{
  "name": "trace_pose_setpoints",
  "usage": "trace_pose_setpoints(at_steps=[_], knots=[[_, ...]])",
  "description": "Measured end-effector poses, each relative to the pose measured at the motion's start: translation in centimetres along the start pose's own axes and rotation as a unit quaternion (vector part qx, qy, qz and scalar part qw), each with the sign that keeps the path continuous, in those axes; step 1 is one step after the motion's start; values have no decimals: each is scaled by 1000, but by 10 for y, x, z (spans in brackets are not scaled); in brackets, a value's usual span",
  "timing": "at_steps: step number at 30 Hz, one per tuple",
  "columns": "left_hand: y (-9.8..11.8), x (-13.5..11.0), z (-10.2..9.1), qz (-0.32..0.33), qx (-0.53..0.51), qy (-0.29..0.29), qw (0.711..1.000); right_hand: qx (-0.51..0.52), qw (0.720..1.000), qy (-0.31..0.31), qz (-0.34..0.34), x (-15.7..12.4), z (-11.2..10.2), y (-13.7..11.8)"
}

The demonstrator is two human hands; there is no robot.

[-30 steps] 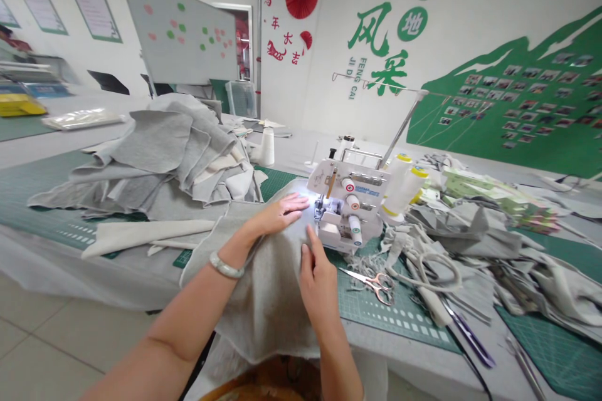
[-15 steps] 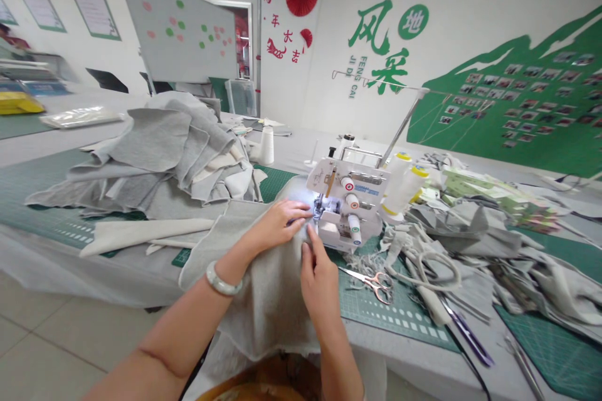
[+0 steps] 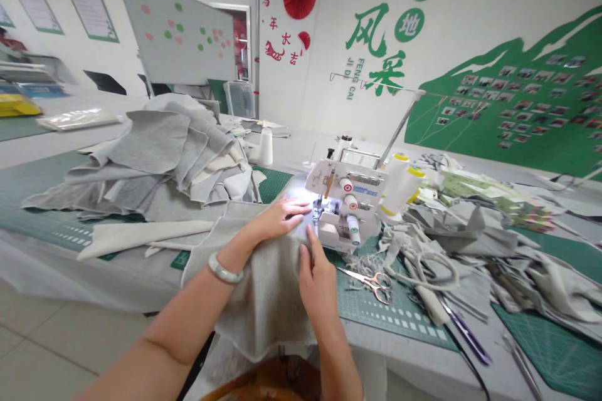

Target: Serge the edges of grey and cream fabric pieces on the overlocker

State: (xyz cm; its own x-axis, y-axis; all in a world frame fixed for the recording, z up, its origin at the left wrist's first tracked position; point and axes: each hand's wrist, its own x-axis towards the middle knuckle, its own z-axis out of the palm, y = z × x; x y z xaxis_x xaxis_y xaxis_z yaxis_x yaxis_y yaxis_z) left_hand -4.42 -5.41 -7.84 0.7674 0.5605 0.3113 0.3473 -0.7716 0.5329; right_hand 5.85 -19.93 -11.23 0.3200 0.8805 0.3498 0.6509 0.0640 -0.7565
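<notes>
While both hands rest on the cloth, the only container in sight is a pale mesh crate (image 3: 240, 99) standing far back by the wall; what it holds cannot be told.

Compared with half a second ago, the left hand (image 3: 282, 216) has opened out; its fingers (image 3: 297, 206), then curled and pinching the cloth beside the needle, now lie flat and slightly spread; the right hand (image 3: 317, 279) has kept its place, and the cloth lies much as it did.

The grey knitted fabric piece (image 3: 263, 291) is on the worktop (image 3: 117, 276) directly before the person, its far edge under the foot of the small white overlock sewing machine (image 3: 350, 203), its near end hanging over the worktop's edge; the left hand presses it palm down just left of the lit needle area, grasping nothing, a pale bangle (image 3: 224, 270) on the wrist; the right hand lies back up on the cloth's right edge, fingers stretched and released, the forefinger pointing at the front of the machine and nearly touching it.

Rose-gold scissors (image 3: 372, 281) lie on the green cutting mat (image 3: 395, 310) just right of the right hand; two white thread cones with yellow caps (image 3: 401, 187) stand beside the machine; a heap of grey and cream fabric pieces (image 3: 164, 156) lies to the left.
</notes>
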Motion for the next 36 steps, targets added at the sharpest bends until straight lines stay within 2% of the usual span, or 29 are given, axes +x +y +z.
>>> trace_pose_setpoints(at_steps=[13, 17, 19, 21, 24, 27, 32, 36], knots=[[-11, 14, -8, 22, 15, -16, 1000, 10, 1000, -14, -1, 2, 1, -3], [4, 8, -13, 14, 55, 55, 997, 19, 1000, -9, -5, 4, 3, -2], [17, -3, -11, 2, 79, 109, 991, 26, 1000, -8, -8, 4, 4, -1], [29, -17, -6, -12, 90, 129, 987, 33, 999, -9, -12, 4, 5, -1], [36, -32, 7, -14, 88, 108, 990, 29, 999, -15, -13, 5, 6, -2], [28, -34, 16, -17, 70, 90, 993, 19, 1000, -15, -15, 5, 6, -4], [10, -24, 12, -10, 36, 58, 998, 14, 1000, -8, -23, 4, 6, -2], [2, -18, 8, 16, 17, 52, 998, 19, 1000, -11, -21, 4, 6, -2]])
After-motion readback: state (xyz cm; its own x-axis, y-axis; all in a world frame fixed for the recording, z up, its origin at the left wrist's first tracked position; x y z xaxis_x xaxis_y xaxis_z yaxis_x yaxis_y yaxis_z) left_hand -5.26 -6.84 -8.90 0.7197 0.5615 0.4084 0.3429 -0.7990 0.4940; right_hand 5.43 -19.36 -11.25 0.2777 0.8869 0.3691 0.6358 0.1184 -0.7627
